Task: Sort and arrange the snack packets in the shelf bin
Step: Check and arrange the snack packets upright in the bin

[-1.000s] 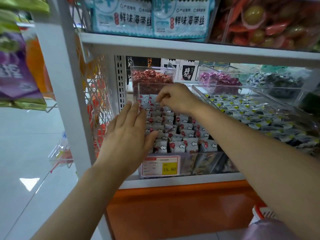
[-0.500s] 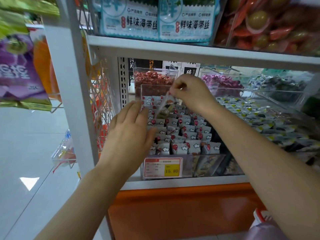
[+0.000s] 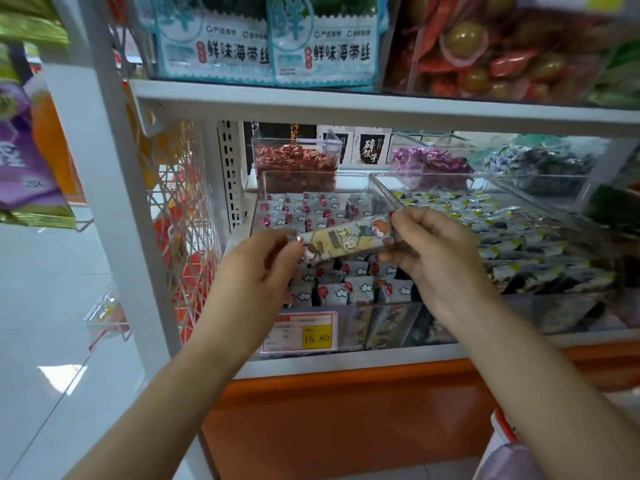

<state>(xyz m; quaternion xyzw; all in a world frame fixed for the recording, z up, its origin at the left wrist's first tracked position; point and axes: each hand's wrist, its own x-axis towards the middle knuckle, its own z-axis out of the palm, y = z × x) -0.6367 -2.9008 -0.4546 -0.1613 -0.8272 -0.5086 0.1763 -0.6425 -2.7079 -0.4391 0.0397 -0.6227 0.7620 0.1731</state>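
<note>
Bright, even light; edges blurred

Both ends of long packet [image 3: 346, 239] hidden inside left grip [image 3: 256, 275] and right grip [image 3: 440, 261], its print blurred — unreadable, middle rows of small packets [image 3: 349, 292] covered by it, price tag [image 3: 299, 332] fine print illegible, top-shelf bags [image 3: 322, 46] cut by upper edge

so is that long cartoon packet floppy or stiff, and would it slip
Probably fairly stiff: held only at its ends by the left hand and right hand, the long cartoon packet spans straight without sagging. Its shiny wrapper may be slippery.
</note>
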